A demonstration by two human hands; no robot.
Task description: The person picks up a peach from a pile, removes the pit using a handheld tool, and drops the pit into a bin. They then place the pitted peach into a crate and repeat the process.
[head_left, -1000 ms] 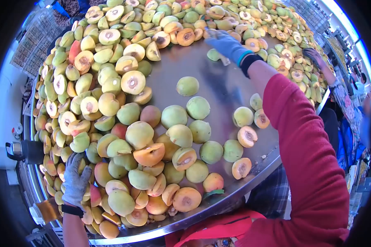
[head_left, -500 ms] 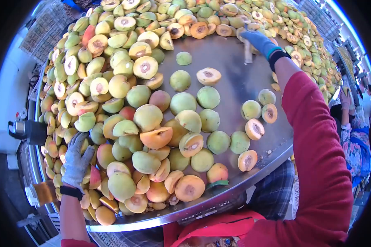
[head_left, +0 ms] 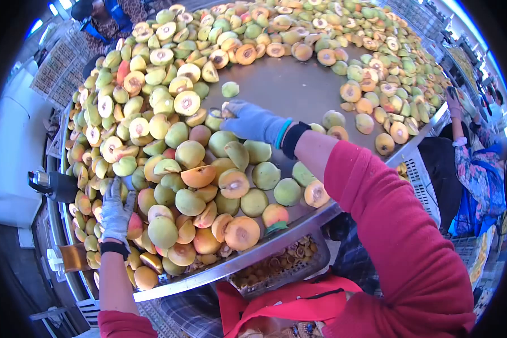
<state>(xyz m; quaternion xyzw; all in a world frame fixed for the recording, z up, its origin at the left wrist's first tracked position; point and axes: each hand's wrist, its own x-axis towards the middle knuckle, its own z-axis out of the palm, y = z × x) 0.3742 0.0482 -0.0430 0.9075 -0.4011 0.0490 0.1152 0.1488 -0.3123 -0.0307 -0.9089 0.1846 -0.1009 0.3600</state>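
Note:
Green-skinned peach halves [head_left: 243, 232], many with yellow flesh and a pit showing, lie heaped on a metal table [head_left: 276, 84]. My left hand [head_left: 116, 213], in a grey glove, rests with fingers apart on the left side of the heap. My right hand [head_left: 250, 120], in a blue-grey glove, is over the middle of the table at the heap's edge. Its fingers are curled round a short pale stick-like tool [head_left: 227, 110], mostly hidden by the glove. Close to those fingertips is a green peach half [head_left: 213, 120].
Below the table's metal rim [head_left: 321, 217] stands a crate [head_left: 318, 260] of fruit pieces. A black flask [head_left: 53, 185] is at the left edge. One person [head_left: 110, 22] is at the far left, another [head_left: 479, 174] at the right. A white crate [head_left: 419, 183] stands between.
My right hand has come from the far right pile leftward and nearer, to the middle heap. More fruit now lies at the right. My left hand stays on the heap; the view has shifted.

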